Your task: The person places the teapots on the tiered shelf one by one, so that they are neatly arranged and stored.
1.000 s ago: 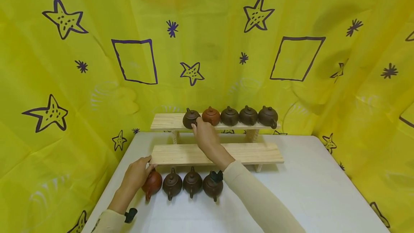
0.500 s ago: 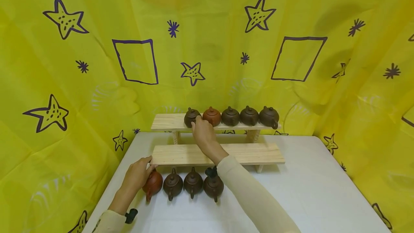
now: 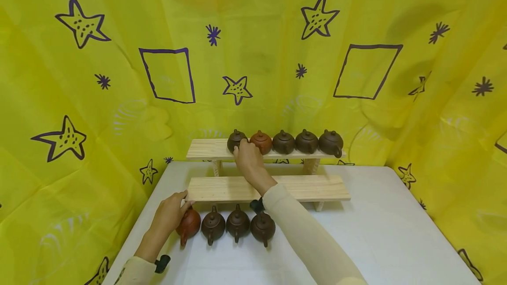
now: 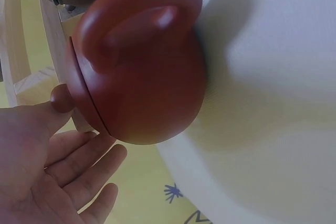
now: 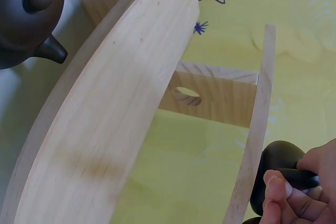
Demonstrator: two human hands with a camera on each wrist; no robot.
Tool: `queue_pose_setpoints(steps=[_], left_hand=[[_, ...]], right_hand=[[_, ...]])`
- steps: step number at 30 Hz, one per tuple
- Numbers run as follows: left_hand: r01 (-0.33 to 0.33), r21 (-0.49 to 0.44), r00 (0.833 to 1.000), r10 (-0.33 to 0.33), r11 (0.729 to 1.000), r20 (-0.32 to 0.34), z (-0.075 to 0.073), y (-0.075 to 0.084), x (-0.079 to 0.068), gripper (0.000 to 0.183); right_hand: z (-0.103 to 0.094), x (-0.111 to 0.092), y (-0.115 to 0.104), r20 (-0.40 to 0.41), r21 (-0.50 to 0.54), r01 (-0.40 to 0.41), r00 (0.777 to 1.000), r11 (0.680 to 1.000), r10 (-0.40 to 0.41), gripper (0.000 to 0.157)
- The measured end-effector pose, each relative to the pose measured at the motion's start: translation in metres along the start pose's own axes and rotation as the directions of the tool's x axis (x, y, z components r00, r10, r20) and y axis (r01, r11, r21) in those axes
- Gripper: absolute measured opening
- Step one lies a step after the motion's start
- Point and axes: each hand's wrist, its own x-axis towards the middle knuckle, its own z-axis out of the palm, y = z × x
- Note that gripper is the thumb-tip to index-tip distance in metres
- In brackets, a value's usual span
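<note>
My right hand pinches the handle of a dark brown teapot at the left of the row on the upper wooden shelf. In the right wrist view the thumb and fingers close on that handle, with the dark teapot at the shelf's edge. My left hand lies by the left end of the lower wooden shelf, above a red-brown teapot. The left wrist view shows its fingers extended beside the red-brown teapot, the thumb close to the lid knob.
To the right on the upper shelf stand an orange-brown teapot and several dark ones. Dark teapots also line the white table before the lower shelf. A yellow patterned curtain surrounds the back and sides.
The dark teapot in my right hand has shifted slightly back on the upper shelf, and its spout has turned away from the left. My right forearm has swung a little left. The left hand stays put.
</note>
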Motion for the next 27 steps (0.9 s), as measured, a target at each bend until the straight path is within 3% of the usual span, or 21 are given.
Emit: queue_pose_setpoints(steps=[9, 14, 21, 27], left_hand=[[0.007, -0.001, 1.000, -0.007, 1.000, 0.010, 0.000, 0.002, 0.001, 0.046], [0.014, -0.010, 1.000, -0.014, 1.000, 0.010, -0.001, 0.001, 0.000, 0.047], [0.001, -0.010, 1.000, -0.001, 1.000, 0.005, -0.001, 0.001, 0.000, 0.048], [-0.005, -0.007, 1.000, 0.005, 1.000, 0.004, -0.001, 0.002, -0.002, 0.047]], right_hand=[[-0.001, -0.004, 0.010, 0.003, 0.047, 0.027, 1.000, 0.999, -0.027, 0.047], [-0.006, -0.020, 0.019, 0.013, 0.065, 0.088, 0.996, 0.994, -0.089, 0.035], [-0.009, -0.062, 0.043, 0.070, 0.064, 0.127, 0.989, 0.990, -0.131, 0.038], [-0.001, -0.112, 0.071, 0.139, -0.022, 0.131, 0.982, 0.991, -0.127, 0.043]])
